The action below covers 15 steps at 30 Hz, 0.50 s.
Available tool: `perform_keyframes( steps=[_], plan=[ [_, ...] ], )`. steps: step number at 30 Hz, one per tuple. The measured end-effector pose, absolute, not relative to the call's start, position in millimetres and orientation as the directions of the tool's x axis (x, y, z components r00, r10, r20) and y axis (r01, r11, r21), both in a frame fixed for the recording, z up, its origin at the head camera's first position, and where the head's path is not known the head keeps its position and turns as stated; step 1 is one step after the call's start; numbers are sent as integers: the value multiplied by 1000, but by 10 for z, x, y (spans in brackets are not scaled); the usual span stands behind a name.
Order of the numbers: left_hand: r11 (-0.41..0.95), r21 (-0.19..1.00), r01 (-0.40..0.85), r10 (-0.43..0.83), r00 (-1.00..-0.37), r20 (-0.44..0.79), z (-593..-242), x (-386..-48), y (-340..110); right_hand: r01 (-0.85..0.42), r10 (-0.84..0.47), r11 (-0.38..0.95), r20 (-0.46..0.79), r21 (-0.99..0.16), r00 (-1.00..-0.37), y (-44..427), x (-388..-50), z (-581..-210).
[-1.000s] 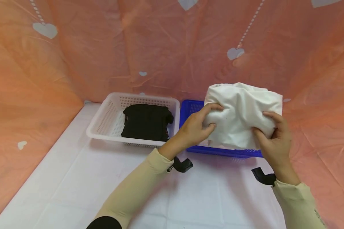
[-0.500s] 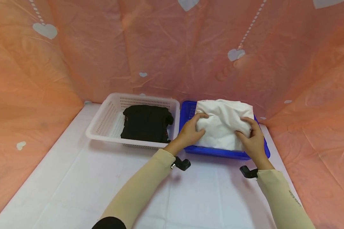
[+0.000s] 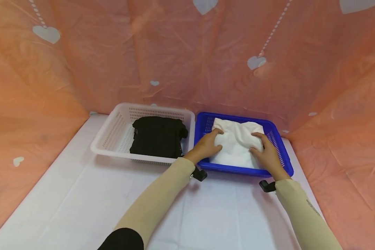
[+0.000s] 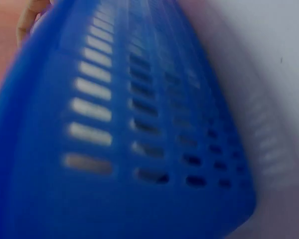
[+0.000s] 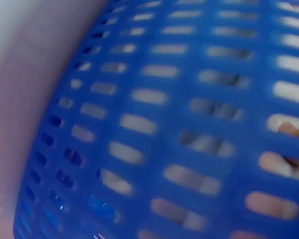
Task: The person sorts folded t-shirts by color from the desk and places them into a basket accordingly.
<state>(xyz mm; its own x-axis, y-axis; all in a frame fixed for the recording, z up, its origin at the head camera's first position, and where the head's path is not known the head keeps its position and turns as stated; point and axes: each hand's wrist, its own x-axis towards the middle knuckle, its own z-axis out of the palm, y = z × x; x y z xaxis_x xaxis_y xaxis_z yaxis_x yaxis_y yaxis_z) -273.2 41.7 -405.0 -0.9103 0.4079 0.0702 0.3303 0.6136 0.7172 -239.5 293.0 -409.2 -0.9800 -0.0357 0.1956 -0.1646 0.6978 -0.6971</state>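
Observation:
A folded white cloth [image 3: 235, 146], softly wrinkled on top, lies inside the blue perforated basket [image 3: 240, 170] on the right. At its left side my left hand [image 3: 208, 145] grips it, thumb and fingers apart on the fabric. My right hand [image 3: 268, 154] holds the opposite side in the same way. Both wrist views are mostly filled by the outer wall of the blue basket, its side [image 4: 40, 189] in the left one and its slotted wall [image 5: 154, 114] in the right one. Some fingers [image 5: 276, 204] show through the slots in the right wrist view.
Beside the blue basket, to the left, stands a white perforated basket [image 3: 110, 152] with a folded black garment [image 3: 157, 137] inside. Both baskets stand on a white-covered table [image 3: 112, 194]. An orange curtain [image 3: 175, 52] with pale hearts hangs behind and at both sides.
Both hands have lowered the white cloth from above the blue basket down into it, moving slightly left. The black garment and the white basket have stayed in place.

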Motion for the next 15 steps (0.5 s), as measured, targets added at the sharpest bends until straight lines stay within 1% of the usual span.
perform_keyframes(
  steps=[5,9,12,15],
  plan=[
    [658,685,312,413,-911,19,-4044,-2821,459,-146,-59,735,153,-662,-987,2953,-2455,-4120],
    [672,673,308,390,-920,31,-4052,-2841,485,-123,-56,763,125,-634,-991,2978,-2480,-4157],
    [652,696,302,370,-927,56,-4046,-2828,459,-122,-35,775,152,-620,-988,3006,-2497,-4186],
    [598,751,280,357,-932,63,-4021,-2800,384,-137,-1,768,213,-626,-977,3023,-2488,-4189]
  ],
)
